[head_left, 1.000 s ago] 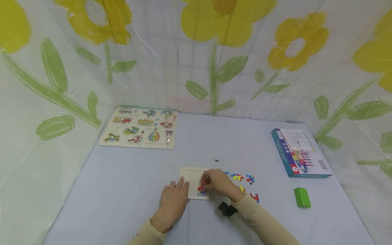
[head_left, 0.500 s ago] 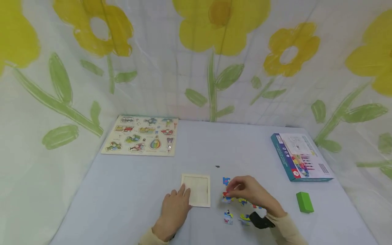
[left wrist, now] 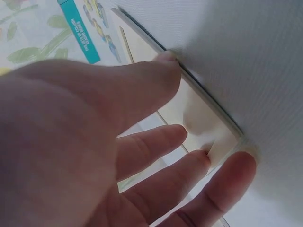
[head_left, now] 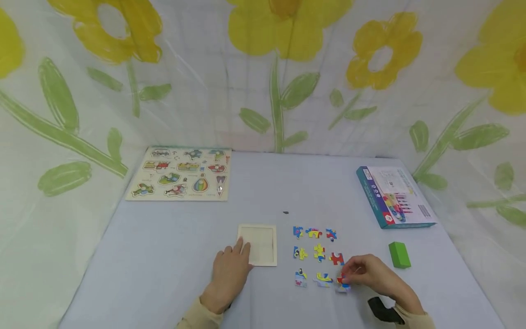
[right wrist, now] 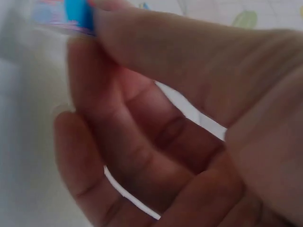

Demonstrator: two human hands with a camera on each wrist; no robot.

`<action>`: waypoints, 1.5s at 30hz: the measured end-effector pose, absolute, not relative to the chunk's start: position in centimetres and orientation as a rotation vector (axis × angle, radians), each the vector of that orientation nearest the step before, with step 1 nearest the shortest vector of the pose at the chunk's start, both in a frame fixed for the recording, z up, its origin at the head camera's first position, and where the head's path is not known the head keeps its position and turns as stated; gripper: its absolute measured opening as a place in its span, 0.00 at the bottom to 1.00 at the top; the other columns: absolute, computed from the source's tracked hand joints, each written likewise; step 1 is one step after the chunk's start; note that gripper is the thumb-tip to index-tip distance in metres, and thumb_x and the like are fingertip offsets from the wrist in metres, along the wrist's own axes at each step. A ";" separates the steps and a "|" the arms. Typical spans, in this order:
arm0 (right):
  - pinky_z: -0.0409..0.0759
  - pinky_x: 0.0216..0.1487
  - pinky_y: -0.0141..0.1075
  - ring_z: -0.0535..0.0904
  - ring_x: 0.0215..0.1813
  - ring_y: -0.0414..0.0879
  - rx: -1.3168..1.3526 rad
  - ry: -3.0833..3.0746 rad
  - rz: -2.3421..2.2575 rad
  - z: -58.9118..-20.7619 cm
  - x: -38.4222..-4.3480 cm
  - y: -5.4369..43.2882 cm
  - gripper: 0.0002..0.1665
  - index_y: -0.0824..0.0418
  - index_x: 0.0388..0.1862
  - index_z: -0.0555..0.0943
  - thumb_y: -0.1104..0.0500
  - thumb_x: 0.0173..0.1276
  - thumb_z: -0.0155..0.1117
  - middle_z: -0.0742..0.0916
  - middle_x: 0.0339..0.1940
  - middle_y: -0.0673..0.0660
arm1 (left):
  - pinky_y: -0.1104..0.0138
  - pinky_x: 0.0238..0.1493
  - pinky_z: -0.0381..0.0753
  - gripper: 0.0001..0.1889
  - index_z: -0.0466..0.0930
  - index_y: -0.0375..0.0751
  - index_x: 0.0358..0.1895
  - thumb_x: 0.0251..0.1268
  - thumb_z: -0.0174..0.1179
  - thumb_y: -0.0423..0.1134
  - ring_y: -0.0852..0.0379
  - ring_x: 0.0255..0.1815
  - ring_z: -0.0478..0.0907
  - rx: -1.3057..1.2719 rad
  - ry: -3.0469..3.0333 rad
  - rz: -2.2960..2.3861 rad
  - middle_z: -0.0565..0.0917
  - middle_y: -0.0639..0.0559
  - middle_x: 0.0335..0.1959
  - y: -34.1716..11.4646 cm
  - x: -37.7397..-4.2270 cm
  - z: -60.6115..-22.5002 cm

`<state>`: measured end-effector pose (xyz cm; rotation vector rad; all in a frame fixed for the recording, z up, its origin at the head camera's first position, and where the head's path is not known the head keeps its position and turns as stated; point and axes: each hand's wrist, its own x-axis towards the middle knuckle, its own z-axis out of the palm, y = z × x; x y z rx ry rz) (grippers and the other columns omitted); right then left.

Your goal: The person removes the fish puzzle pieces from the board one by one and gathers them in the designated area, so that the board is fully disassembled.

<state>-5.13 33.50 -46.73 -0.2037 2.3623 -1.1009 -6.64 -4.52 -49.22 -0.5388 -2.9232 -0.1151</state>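
Observation:
With its fingers extended, my left hand (head_left: 230,274) rests on the left side of a shallow square wooden puzzle tray (head_left: 275,246), whose inside is bare. In the left wrist view the thumb lies along the edge of the tray (left wrist: 199,111). My right hand (head_left: 376,274) pinches a red and blue jigsaw piece (head_left: 342,286) between thumb and fingertips, low over the cloth at the near right corner of the laid-out pieces. The right wrist view shows the blue part of this piece (right wrist: 78,16) at the fingertips. Several other jigsaw pieces (head_left: 319,252) lie in spaced rows between both hands.
A wooden picture puzzle board (head_left: 181,173) lies at the back left. A boxed set (head_left: 398,196) lies at the back right, with a green block (head_left: 399,255) in front of it. A small dark scrap (head_left: 286,212) is behind the tray. A flower-printed curtain (head_left: 255,91) borders the table.
My right hand has carried the jigsaw piece out of the tray, rightward past the rows, to their near right corner. The left hand has stayed on the tray.

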 end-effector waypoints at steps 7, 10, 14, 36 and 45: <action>0.81 0.42 0.27 0.77 0.35 0.30 -0.198 2.428 -1.068 -47.5 -5.1 34.5 0.10 0.62 0.40 0.86 0.57 0.66 0.74 0.88 0.35 0.52 | 0.61 0.31 0.77 0.29 0.86 0.41 0.56 0.50 0.78 0.50 0.47 0.35 0.84 -0.507 -2.975 -0.124 0.88 0.42 0.58 -4.5 -6.9 -49.0; 0.80 0.41 0.28 0.77 0.35 0.32 -0.144 2.475 -1.028 -47.9 -5.1 34.5 0.11 0.61 0.40 0.87 0.55 0.65 0.75 0.88 0.34 0.51 | 0.60 0.31 0.77 0.29 0.86 0.41 0.56 0.49 0.78 0.50 0.47 0.35 0.84 -0.490 -2.979 -0.137 0.88 0.42 0.58 -4.5 -7.0 -48.9; 0.76 0.36 0.28 0.76 0.34 0.37 -0.016 2.520 -0.961 -48.3 -4.9 34.2 0.16 0.60 0.41 0.87 0.52 0.61 0.79 0.85 0.31 0.50 | 0.60 0.33 0.79 0.29 0.86 0.41 0.56 0.50 0.78 0.50 0.47 0.36 0.85 -0.477 -3.003 -0.147 0.88 0.43 0.59 -4.4 -7.0 -48.8; 0.75 0.38 0.38 0.74 0.34 0.43 0.256 2.650 -0.517 -47.6 -3.8 30.2 0.12 0.55 0.33 0.84 0.54 0.58 0.81 0.83 0.29 0.48 | 0.54 0.42 0.83 0.26 0.84 0.38 0.59 0.58 0.75 0.46 0.44 0.48 0.85 -0.347 -3.124 -0.594 0.86 0.43 0.59 -6.3 -7.3 -49.0; 0.78 0.40 0.38 0.77 0.33 0.40 0.237 2.730 -0.565 -47.7 -3.9 30.2 0.09 0.54 0.30 0.86 0.56 0.56 0.81 0.86 0.28 0.45 | 0.51 0.44 0.84 0.19 0.84 0.26 0.54 0.61 0.70 0.30 0.44 0.42 0.85 -0.230 -3.063 -0.917 0.87 0.40 0.40 -8.7 -10.1 -49.0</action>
